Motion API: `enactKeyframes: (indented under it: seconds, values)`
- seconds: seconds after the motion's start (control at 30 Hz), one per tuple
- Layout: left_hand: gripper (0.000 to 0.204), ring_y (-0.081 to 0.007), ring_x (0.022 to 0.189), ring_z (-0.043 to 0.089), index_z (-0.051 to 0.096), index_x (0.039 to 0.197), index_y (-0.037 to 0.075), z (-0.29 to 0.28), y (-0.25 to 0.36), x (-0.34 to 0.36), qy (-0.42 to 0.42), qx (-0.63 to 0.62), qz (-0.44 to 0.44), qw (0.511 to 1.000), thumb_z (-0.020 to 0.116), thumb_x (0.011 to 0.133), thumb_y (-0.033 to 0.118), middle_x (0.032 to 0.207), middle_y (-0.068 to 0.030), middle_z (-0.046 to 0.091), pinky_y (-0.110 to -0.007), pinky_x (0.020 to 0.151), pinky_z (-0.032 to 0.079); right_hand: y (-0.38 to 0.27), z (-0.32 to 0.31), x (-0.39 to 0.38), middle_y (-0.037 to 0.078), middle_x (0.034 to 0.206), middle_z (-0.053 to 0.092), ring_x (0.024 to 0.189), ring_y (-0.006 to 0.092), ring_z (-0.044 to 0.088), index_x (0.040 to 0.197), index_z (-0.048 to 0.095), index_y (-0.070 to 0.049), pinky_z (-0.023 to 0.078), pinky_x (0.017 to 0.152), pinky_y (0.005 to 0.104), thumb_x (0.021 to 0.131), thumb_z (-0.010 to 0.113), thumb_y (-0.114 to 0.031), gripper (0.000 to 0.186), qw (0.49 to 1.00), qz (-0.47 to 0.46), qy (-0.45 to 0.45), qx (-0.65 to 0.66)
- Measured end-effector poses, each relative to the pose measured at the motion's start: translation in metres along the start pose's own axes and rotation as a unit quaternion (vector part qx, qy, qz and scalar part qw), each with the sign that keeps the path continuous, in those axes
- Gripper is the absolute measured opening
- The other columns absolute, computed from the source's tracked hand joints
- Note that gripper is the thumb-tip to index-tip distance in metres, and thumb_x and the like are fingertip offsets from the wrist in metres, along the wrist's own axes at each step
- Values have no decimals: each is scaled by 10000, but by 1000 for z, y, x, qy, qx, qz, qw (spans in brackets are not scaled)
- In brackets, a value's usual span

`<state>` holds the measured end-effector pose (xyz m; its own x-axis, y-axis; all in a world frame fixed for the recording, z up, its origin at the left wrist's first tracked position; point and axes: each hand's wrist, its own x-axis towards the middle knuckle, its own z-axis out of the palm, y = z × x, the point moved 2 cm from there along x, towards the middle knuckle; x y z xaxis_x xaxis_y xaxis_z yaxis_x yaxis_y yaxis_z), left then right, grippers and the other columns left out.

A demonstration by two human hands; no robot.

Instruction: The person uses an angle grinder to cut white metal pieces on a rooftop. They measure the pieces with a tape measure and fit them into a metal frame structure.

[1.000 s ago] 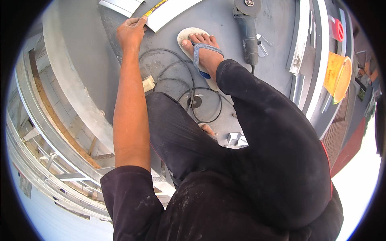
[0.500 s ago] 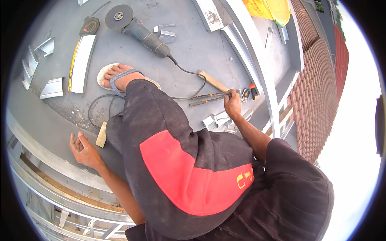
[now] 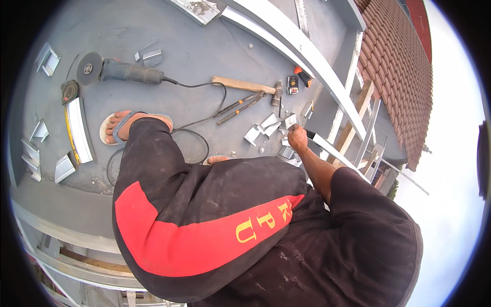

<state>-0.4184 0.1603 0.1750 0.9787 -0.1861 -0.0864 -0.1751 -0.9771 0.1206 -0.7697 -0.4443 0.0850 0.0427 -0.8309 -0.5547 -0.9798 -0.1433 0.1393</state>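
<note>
My right hand (image 3: 297, 137) is closed around a slim tool with a black end (image 3: 310, 134), low over the grey surface. A thin metal part shows on the other side of the fist; the tool's exact kind I cannot make out. Small bent metal offcuts (image 3: 267, 124) lie beside and under the hand. Beyond them rest a hammer (image 3: 243, 85) with a wooden handle and pincers (image 3: 239, 108) with orange-marked grips. A small dark box (image 3: 292, 85) and an orange-and-black tool (image 3: 304, 77) lie past the hammer head. My left hand is out of view.
An angle grinder (image 3: 130, 71) lies at the far left, its cord looping past my sandalled foot (image 3: 120, 128). A tape measure (image 3: 70, 92) runs along a metal strip (image 3: 81, 130). A long white metal profile (image 3: 312, 59) crosses on the right, before a tiled roof (image 3: 394, 77).
My right hand has moved from beside the hammer head to the offcuts nearer me and closed on the black-ended tool. My left hand has left the view. The view has shifted.
</note>
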Motion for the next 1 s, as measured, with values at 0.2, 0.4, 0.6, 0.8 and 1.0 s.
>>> enactKeyframes:
  seconds: [0.2,0.4,0.6,0.8,1.0]
  values:
    - [458,-361,1220,640,681,1305,24,-4,11,5,-3,13,54,998,796,897,195,1263,-167,699,-517,1072,460,-15,2,-9,199,980,792,890,358,785,1057,771,-11,624,849,441,918,676,-169,230,985,-172,-10,5]
    - [427,-348,1342,602,699,1307,48,-21,21,1,-21,-23,10,999,781,923,216,1343,-125,698,-528,1201,392,-135,-28,-91,131,1112,804,972,206,765,1251,759,18,613,875,374,979,743,-231,369,887,-157,-413,135]
    - [385,-330,1332,610,711,1274,42,-26,18,-10,4,-66,-8,998,771,926,196,1329,-126,701,-515,1203,397,-241,-76,-106,102,1147,791,992,163,748,1326,731,10,607,889,332,1037,708,-231,377,851,-286,-419,134]
    - [354,-337,1329,613,717,1257,43,-18,20,-1,-7,-104,-15,994,762,932,178,1312,-134,704,-515,1213,395,-333,-72,-97,92,1195,765,1043,150,726,1407,672,-1,596,923,314,1087,661,-249,405,807,-279,-444,270]
    - [377,-345,1323,613,703,1272,29,-23,24,0,-8,-87,-7,996,769,921,151,1308,-139,701,-532,1214,395,-380,-69,-154,102,1393,687,1252,187,661,1476,616,-49,568,989,365,1118,609,-318,448,761,-164,-578,244]
